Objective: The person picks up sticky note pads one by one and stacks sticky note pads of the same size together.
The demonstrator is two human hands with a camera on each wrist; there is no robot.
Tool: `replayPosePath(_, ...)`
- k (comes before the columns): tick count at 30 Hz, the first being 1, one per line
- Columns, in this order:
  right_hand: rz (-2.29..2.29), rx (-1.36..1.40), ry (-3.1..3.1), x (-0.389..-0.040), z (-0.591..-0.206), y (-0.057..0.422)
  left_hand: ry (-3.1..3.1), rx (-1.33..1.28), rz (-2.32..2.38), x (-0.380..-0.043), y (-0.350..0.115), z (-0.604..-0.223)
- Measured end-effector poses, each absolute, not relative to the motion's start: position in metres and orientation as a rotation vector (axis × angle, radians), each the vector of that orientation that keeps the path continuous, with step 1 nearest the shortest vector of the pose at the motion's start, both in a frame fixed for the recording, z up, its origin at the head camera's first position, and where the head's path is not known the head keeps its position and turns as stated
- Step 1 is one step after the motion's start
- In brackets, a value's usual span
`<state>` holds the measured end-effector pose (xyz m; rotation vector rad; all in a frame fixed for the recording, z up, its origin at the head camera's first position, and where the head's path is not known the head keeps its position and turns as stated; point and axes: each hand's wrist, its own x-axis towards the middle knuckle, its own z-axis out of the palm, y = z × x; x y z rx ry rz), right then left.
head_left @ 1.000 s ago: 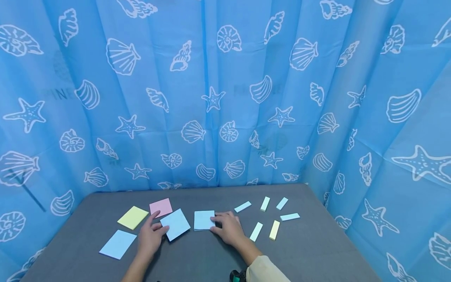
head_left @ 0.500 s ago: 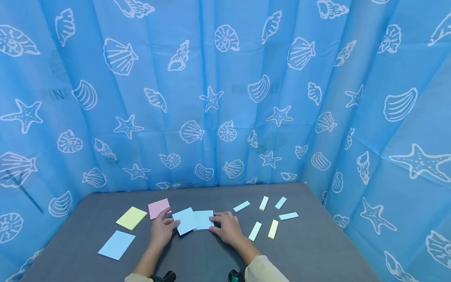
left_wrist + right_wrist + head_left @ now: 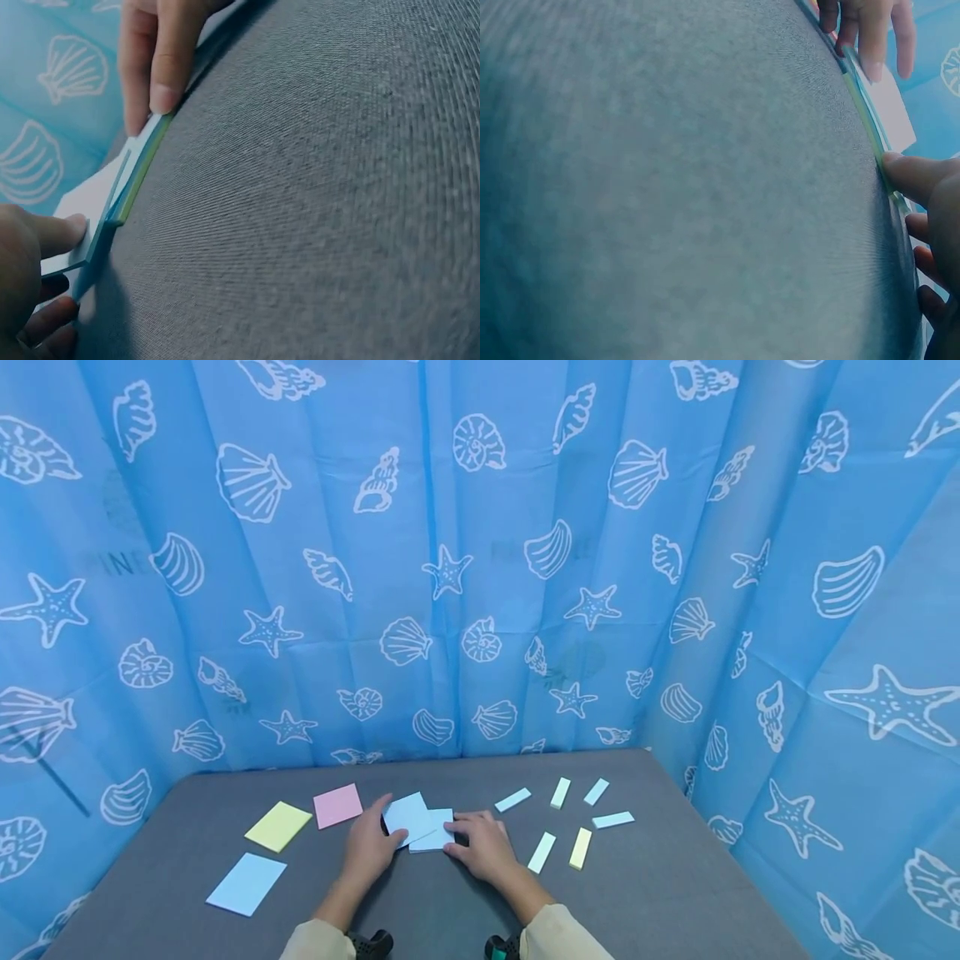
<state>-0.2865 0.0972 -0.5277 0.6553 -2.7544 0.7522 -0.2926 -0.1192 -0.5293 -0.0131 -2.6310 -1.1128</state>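
My left hand [image 3: 371, 847] pinches a light blue sticky note pad [image 3: 406, 815], thumb on top and fingers underneath, as the left wrist view shows. This pad is turned at an angle and overlaps a stack of sticky note pads [image 3: 438, 837] with a pale blue top. In the left wrist view a yellow-green layer [image 3: 142, 180] shows low in the stack. My right hand [image 3: 483, 847] holds the stack at its right edge, thumb [image 3: 907, 174] at the near corner. The left part of the stack's top is hidden under the held pad.
Left of the hands lie a pink pad [image 3: 337, 806], a yellow pad [image 3: 278, 827] and a larger blue pad [image 3: 246, 884]. Several narrow pads, including a yellow one [image 3: 580, 848], are scattered at right on the grey tabletop [image 3: 660, 893]. A blue shell-print curtain [image 3: 480, 560] stands behind.
My left hand has carried the light blue pad rightward from beside the stack to over its left part. The right hand has stayed at the stack's right edge.
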Motion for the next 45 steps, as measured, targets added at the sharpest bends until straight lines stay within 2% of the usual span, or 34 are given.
replayPosePath(22,0.630,0.623,-2.772,-0.284,-0.522,0.095,-2.860,-0.071,-0.604,-0.284,-0.100,-0.526)
replayPosePath(30,0.447,0.679,-2.799,-0.281,-0.517,0.092,-2.860,-0.129,-0.604,-0.282,-0.097,-0.526)
replayPosePath(45,0.464,0.596,-2.866,-0.281,-0.507,0.087,-2.793,-0.239,-0.712,-0.274,-0.094,-0.523)
